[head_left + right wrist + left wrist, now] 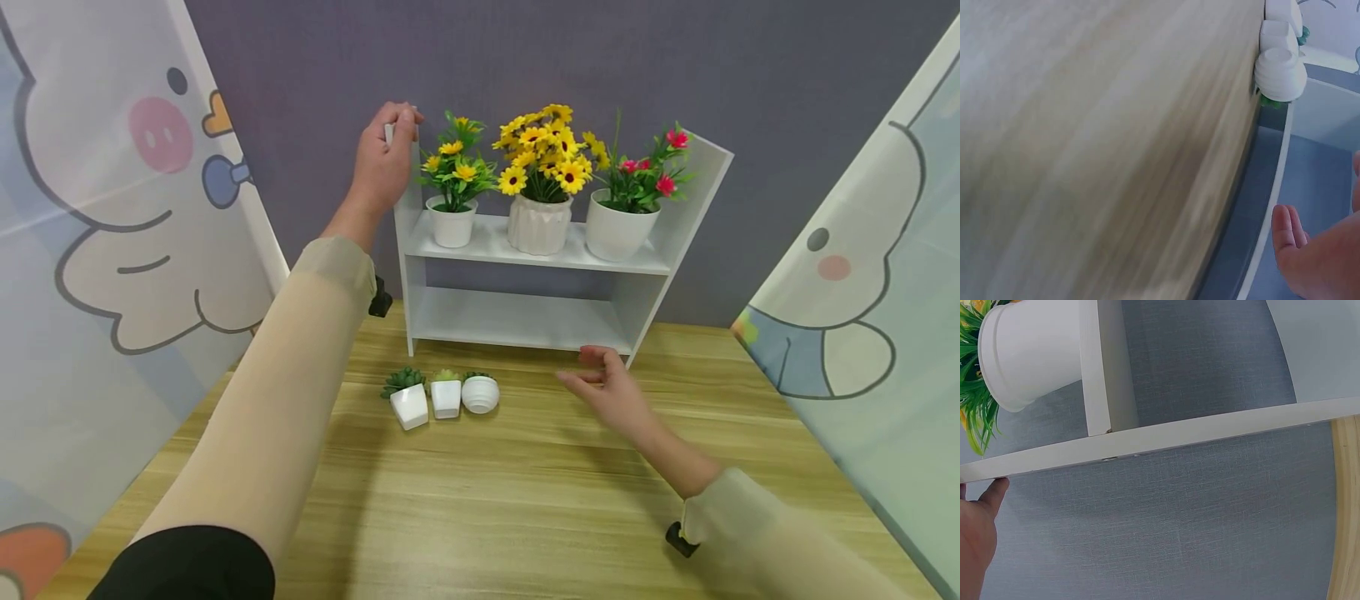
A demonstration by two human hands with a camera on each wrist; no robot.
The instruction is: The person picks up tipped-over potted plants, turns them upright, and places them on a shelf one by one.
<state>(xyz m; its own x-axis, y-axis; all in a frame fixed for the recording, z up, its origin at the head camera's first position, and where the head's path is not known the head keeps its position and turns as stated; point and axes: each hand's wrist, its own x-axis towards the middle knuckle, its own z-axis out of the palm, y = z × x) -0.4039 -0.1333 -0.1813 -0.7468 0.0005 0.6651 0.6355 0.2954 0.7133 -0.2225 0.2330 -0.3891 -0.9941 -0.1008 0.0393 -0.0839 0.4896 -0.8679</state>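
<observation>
A white two-tier shelf [525, 321] stands on the wooden table against the grey wall. At the top of its left side panel, my left hand [384, 158] grips the edge; the left wrist view has a digit against the panel's outer side. On the upper board are three white pots: a small yellow-flowered plant [452, 223], a yellow daisy-like bunch [540, 225] and a red-flowered plant [622, 225]. My right hand [611, 387] hovers before the shelf's lower right, fingers apart from the thumb, holding nothing.
Three small potted succulents lie tipped over in front of the shelf's left half: a left one [409, 407], a middle one [446, 399] and a round-potted one [480, 394]. Cartoon-printed panels [135, 208] flank the table [480, 508] on both sides.
</observation>
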